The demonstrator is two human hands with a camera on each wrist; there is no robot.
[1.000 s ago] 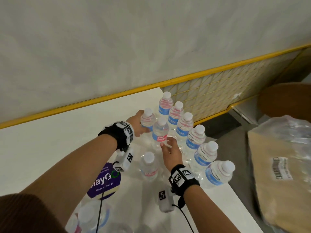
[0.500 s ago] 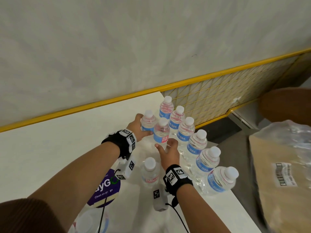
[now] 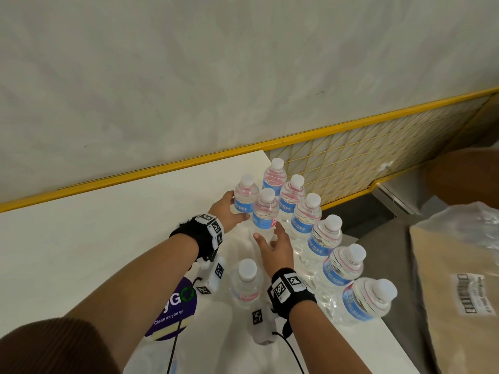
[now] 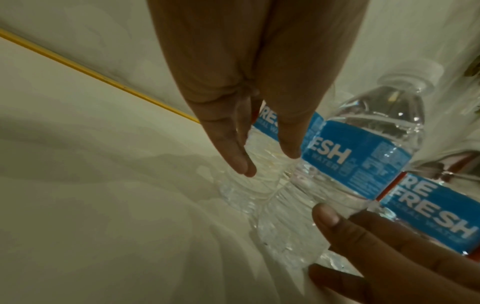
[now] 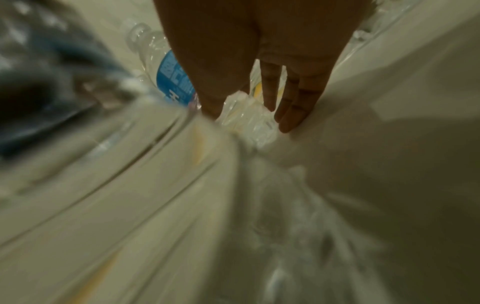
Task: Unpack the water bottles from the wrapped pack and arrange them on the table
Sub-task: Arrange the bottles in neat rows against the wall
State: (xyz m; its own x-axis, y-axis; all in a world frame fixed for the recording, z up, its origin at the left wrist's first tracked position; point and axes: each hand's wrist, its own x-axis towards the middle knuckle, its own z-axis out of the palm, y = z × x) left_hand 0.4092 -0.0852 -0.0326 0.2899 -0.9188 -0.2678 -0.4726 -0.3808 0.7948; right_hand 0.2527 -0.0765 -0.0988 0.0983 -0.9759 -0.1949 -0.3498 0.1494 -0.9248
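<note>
Here, two upright water bottles are steadied on the tabletop (image 3: 81, 238): the far bottle (image 3: 244, 197) is cupped by the left hand (image 3: 229, 211), the near bottle (image 3: 264, 214) lightly framed by the loosely spread right hand (image 3: 275, 245), likely to align a second row.

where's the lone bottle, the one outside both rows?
Head view: the lone bottle stands upright near the table's front, between the two forearms, just left of the right wrist band.
</note>
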